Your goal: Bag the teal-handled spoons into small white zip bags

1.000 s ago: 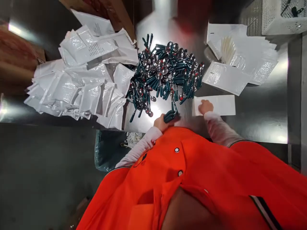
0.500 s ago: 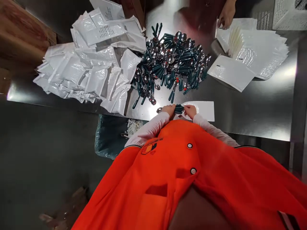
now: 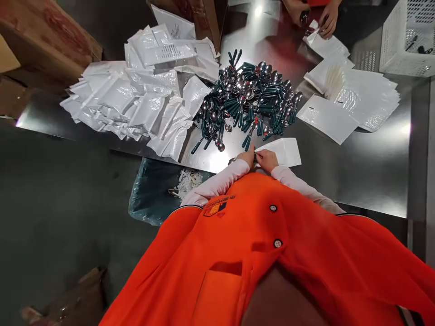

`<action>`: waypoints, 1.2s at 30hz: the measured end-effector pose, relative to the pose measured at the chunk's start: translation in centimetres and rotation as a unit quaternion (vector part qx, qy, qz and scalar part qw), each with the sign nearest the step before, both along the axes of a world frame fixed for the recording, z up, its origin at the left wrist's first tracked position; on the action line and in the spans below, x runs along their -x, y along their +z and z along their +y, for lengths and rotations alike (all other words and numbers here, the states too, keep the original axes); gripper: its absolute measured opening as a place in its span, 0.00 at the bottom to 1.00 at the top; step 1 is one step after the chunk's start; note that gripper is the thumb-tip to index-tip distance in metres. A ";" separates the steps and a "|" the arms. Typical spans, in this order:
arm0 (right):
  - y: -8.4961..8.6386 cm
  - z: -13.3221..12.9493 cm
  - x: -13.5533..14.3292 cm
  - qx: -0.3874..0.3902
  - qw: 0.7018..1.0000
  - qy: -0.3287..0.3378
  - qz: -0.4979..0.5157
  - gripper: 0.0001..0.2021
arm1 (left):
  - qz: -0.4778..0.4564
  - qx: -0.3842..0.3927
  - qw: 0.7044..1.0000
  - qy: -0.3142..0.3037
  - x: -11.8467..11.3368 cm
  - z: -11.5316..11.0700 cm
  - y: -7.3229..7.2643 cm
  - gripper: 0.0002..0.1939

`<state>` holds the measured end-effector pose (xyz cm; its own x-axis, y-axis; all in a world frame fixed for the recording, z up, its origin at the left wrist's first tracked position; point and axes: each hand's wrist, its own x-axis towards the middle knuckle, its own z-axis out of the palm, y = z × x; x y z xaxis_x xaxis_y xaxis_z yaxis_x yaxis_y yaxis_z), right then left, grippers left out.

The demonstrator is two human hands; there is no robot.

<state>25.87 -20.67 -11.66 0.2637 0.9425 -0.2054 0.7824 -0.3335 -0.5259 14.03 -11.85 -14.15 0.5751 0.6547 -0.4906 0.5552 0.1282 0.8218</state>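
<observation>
At the table's front edge, my left hand (image 3: 247, 156) is wrapped round a bundle of green-handled spoons (image 3: 232, 160); their metal ends stick out on its left and the handles are mostly hidden. My right hand (image 3: 267, 160) touches it from the right, fingers pinched on the open end of a white padded envelope (image 3: 287, 151) that lies flat to the right. Just beyond my hands is a large heap of green-handled spoons (image 3: 249, 94), some with red bits on them.
Filled white envelopes (image 3: 115, 93) are piled at the left, flat ones (image 3: 370, 93) fanned out at the right. Cardboard boxes (image 3: 47, 40) stand far left, a white crate (image 3: 394, 50) far right. Another person's hands (image 3: 328, 20) work across the metal table (image 3: 374, 181). A lined bin (image 3: 152, 194) sits below.
The view has shifted. My hands are closer together, and the handles between them are now mostly covered. Across the table, the other person's two hands now hold an envelope and a dark-handled item.
</observation>
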 end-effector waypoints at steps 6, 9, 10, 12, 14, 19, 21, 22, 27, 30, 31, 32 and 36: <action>2.1 0.2 1.7 -0.024 0.998 0.060 -0.022 0.13 | 0.185 -0.147 0.929 -0.286 -1.6 2.7 3.2 0.12; 3.3 0.4 2.0 -0.013 1.000 0.017 0.001 0.14 | 0.235 -0.152 0.908 -0.312 -2.2 3.0 4.4 0.09; 3.9 0.6 1.7 -0.005 1.000 0.021 0.020 0.15 | 0.242 -0.163 0.902 -0.318 -2.1 3.0 4.8 0.13; 5.4 1.4 0.1 -0.013 0.996 0.072 0.049 0.15 | 0.255 -0.195 0.889 -0.326 -1.5 3.2 6.0 0.25; 7.3 2.8 -2.3 -0.057 0.988 0.142 0.023 0.23 | 0.267 -0.229 0.875 -0.332 -0.9 3.4 7.7 0.33; 9.9 7.1 -5.8 0.049 0.967 0.245 -0.050 0.33 | 0.268 -0.342 0.824 -0.364 -0.9 3.6 12.5 0.26; 9.4 7.8 -5.2 0.085 0.964 0.254 -0.003 0.21 | 0.265 -0.396 0.800 -0.365 -1.0 3.4 14.2 0.28; 8.9 7.8 -4.5 0.071 0.969 0.236 0.017 0.16 | 0.265 -0.416 0.789 -0.367 -1.0 3.3 15.0 0.30; 7.0 6.3 -1.2 -0.012 0.969 0.120 0.214 0.07 | 0.178 -0.528 0.716 -0.420 1.0 4.0 20.0 0.36; 7.9 5.6 0.0 -0.082 0.931 0.068 0.349 0.12 | 0.128 -0.586 0.736 -0.313 3.0 6.1 22.9 0.47; 8.4 5.4 0.4 -0.104 0.920 0.052 0.375 0.17 | 0.119 -0.576 0.763 -0.267 3.6 7.0 23.5 0.48; 9.1 5.3 0.8 -0.122 0.908 0.039 0.400 0.21 | 0.105 -0.551 0.795 -0.234 4.1 7.9 23.9 0.45; 11.7 4.4 2.9 -0.123 0.829 0.048 0.544 0.31 | -0.029 -0.424 0.870 -0.252 5.2 10.3 24.4 0.30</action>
